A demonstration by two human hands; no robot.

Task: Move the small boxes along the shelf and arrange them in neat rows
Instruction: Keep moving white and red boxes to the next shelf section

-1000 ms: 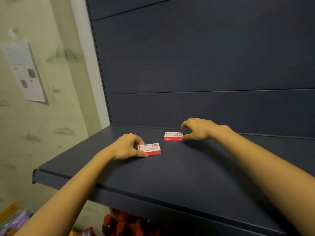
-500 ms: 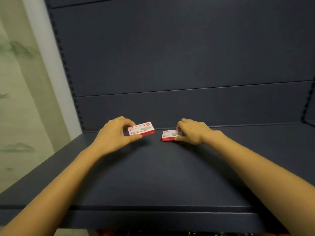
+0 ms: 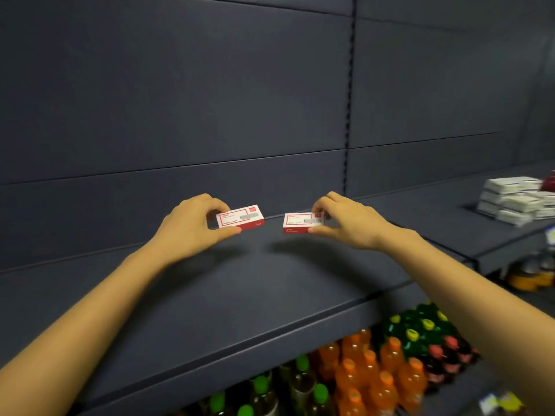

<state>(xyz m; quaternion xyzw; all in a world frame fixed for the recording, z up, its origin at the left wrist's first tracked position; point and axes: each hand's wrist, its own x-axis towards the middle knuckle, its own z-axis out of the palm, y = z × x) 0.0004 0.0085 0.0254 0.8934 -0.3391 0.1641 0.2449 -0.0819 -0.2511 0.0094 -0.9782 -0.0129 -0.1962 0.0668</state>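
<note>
While both arms reached over the dark shelf (image 3: 240,295), each hand pinched one small red-and-white box. Left hand (image 3: 192,226) gripped the left box (image 3: 240,217) by its left end, thumb at the near lower edge, fingers curled over the far top. Right hand (image 3: 345,220) held the right box (image 3: 301,222) by its right end, thumb below and fingers on top.

Both boxes were near the back of the shelf, about mid-frame, with a clear gap between them, not touching. Long axes ran roughly left-right along the shelf. The left box was tilted, its right end slightly higher, printed top face turned toward the camera. The right box sat closer to level, top face also visible, red front strip facing the viewer. Soft shadows lay on the shelf below them; couldn't tell whether either box was resting on the surface or lifted just clear.

Print on the labels was too small to read. The gripped ends of both boxes were hidden behind fingers.

On the next shelf section to the right, a stack of white boxes (image 3: 516,199) was blurred and cut off by the frame edge. Below, orange bottles (image 3: 375,373) and green-capped bottles (image 3: 261,385) were partly hidden by the shelf lip. Right forearm covered part of the lower-right corner.
</note>
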